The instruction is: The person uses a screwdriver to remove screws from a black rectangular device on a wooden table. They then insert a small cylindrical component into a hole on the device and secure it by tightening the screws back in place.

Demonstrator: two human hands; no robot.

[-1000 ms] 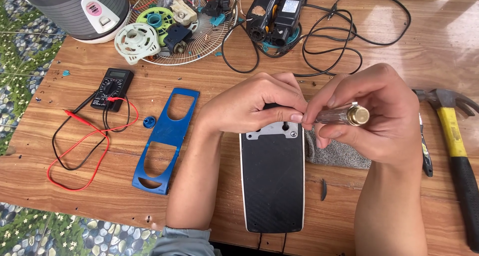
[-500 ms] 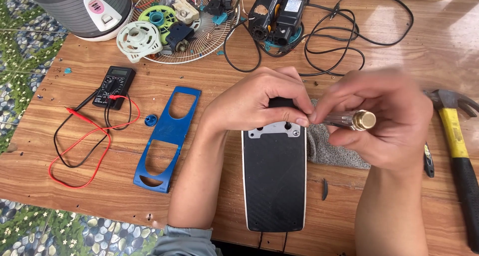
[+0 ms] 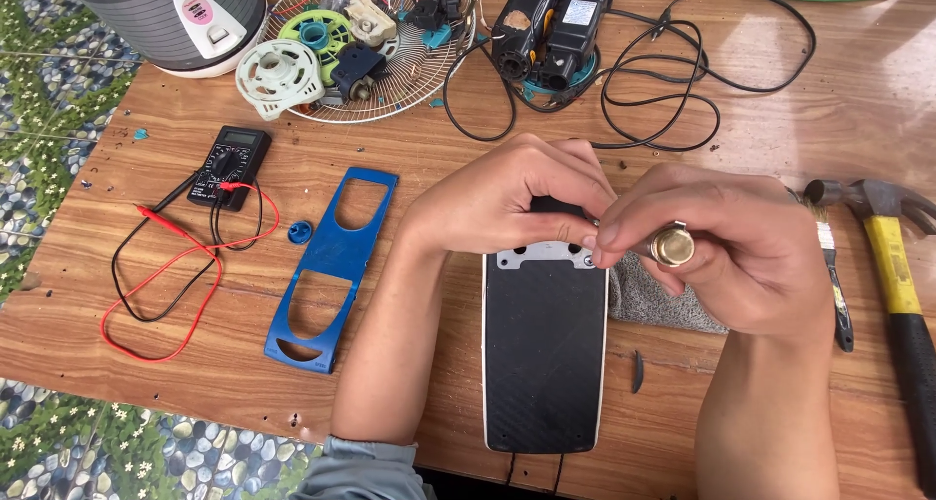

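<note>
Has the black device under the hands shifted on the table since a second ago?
No. The black device sits at the same offset from the blue cover and grey cloth.

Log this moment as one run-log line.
left hand: steadies black device | right hand: grip on brass-tipped tool at device's top edge | wooden table

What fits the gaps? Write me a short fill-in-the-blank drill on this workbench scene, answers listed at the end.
1. The left hand rests on the top end of the flat ____ device.
2. The right hand holds a tool with a ____-coloured metal end.
3. The hammer at the right has a ____ handle.
4. Beside the multimeter lies a ____ plastic cover.

Missing words: black; brass; yellow; blue.
</note>
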